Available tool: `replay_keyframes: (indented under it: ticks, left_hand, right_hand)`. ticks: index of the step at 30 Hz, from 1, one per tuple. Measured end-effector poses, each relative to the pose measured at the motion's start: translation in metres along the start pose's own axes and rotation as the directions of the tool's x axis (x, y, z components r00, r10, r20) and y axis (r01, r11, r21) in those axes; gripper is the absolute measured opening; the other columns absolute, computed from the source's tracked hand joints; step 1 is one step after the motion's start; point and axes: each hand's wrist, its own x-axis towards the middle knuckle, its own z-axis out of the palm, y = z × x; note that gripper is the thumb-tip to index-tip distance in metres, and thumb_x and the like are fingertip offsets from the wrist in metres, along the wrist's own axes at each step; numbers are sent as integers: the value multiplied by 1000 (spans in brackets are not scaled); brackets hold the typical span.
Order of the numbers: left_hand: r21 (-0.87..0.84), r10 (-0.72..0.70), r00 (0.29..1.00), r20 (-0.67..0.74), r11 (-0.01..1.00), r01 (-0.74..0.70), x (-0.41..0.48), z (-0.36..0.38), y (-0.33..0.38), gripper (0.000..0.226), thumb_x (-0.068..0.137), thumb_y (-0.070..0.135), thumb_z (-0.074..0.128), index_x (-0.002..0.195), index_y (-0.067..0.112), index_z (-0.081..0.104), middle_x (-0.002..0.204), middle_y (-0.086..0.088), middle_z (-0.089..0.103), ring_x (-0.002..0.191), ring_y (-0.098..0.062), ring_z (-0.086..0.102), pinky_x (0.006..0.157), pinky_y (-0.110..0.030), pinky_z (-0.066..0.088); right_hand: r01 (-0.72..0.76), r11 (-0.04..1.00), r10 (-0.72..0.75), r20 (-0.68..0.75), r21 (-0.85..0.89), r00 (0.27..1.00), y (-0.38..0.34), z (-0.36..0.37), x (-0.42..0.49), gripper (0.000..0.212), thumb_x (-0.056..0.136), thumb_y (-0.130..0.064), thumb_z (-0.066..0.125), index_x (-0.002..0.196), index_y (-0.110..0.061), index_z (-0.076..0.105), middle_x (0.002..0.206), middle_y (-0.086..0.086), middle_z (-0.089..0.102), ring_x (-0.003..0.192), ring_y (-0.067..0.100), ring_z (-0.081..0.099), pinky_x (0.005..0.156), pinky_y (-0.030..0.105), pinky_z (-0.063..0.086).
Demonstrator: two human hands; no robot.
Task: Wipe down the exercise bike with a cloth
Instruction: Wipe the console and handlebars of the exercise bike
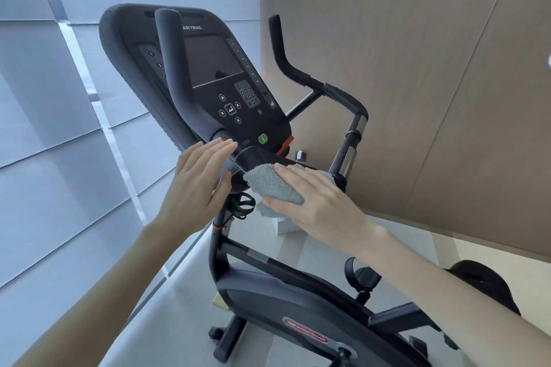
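A smooth pale grey floor (pixel 167 322) runs beneath everything, with tall grey translucent window blinds (pixel 59 128) on the left and a beige wood-panelled wall (pixel 417 98) on the right. On the floor stands the black upright exercise bike (pixel 262 292), its wide black console with a dark screen and keypad (pixel 208 68) tilted up toward the camera.

A black padded left handlebar horn (pixel 171 68) rises across the console's left side and hides part of its buttons. The black bent right handlebar (pixel 298 74) stands clear against the wall.

The light grey-green terry cloth (pixel 268 185) lies on the padded crossbar just below the console. The right hand (pixel 322 205) lies flat on it, fingers straight and pressing it to the bar, its grip uncurled. The left hand (pixel 196 182) is also spread flat, with its fingertips at the base of the left horn, holding nothing.

Below the hands a black wire bottle holder (pixel 244 205) hangs on the post. A small white box (pixel 286 226) sits on the floor by the wall. The black saddle (pixel 483 286) shows behind the right forearm.
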Motion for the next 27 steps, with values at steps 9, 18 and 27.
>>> replay_keyframes:
  ticks: [9,18,27]
  left_hand:
    - [44,6,998,56,999,-8,-6,6,6,44,96,21,34,134,5,49,137,-9,52,131,-23,42,113,-41,23]
    - [39,-83,997,11,996,82,-5,-3,6,46,94,19,39,137,4,43,139,-8,49,132,-22,39,113,-32,19]
    - [29,-141,990,-7,990,142,-9,-11,5,50,96,28,33,138,2,39,137,-12,49,128,-23,39,111,-30,18]
  right_hand:
    - [-324,837,269,185,440,945,39,-16,-67,65,77,21,57,123,-25,60,134,9,49,125,27,48,105,30,40]
    - [-472,406,369,332,783,868,60,-29,45,47,85,-14,66,125,-37,56,120,-19,59,109,-2,55,89,10,42]
    - [-544,533,245,498,648,832,45,22,89,36,90,-50,52,125,-42,51,118,-16,62,111,5,53,93,23,42]
